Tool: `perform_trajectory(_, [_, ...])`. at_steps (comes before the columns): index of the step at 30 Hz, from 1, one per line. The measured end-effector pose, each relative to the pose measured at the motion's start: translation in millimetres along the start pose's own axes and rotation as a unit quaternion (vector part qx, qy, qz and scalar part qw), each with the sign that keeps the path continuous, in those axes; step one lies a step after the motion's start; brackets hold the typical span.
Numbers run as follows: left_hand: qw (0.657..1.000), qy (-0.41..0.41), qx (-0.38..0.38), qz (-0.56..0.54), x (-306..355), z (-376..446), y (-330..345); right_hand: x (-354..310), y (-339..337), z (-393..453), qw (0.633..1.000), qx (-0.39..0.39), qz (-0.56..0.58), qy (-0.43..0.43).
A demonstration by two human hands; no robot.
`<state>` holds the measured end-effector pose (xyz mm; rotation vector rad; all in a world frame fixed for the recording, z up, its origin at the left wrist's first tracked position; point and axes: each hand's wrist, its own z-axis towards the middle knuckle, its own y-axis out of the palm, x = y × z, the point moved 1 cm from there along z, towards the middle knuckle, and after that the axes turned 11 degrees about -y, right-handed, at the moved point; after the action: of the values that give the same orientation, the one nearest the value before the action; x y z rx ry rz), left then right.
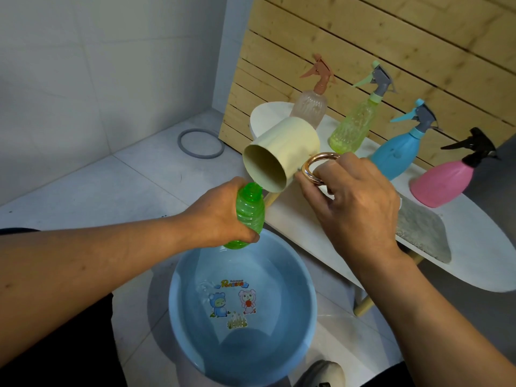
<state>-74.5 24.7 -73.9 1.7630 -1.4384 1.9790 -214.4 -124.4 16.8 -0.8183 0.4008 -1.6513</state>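
The left hand [220, 216] grips a ribbed, translucent green plastic bottle [249, 210], uncapped and tilted, above a smooth blue plastic basin [174, 289] of water on the tiled floor. The right hand [354, 202] pinches the glossy copper ring handle [308, 170] of a matte cream mug [282, 152], tipped with its rim at the bottle's mouth. Any pour is hard to make out. Fingers hide the bottle's middle; the frame cuts the basin's near rim. Four spray bottles [396, 155] stand on the white oval counter [474, 247].

Four spray bottles [308, 106] [351, 127] [396, 155] [441, 182] — one green bottle [250, 216], one cup [282, 152], one basin [279, 347].
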Motion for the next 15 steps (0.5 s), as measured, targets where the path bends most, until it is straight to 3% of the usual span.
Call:
perform_trajectory(5, [1.000, 0.003, 0.001, -0.004, 1.2, -0.9, -1.0, 1.3, 0.8, -1.5, 0.999, 0.013, 0.023, 0.018])
perform_trajectory(10, [1.000, 0.002, 0.001, -0.005, 2.2, -1.3, -1.7, -1.8, 1.5, -0.6, 0.988, -0.010, 0.100, 0.115])
perform_trajectory(12, [1.000, 0.001, 0.006, -0.005, 2.6, -1.1, -1.6, 0.0, 1.9, 0.0, 0.962, -0.019, 0.184, 0.203])
perform_trajectory(15, [1.000, -0.007, 0.009, -0.013, 2.6, -0.6, -1.8, 8.0, 8.6, -1.8, 0.869, -0.025, 0.333, 0.366])
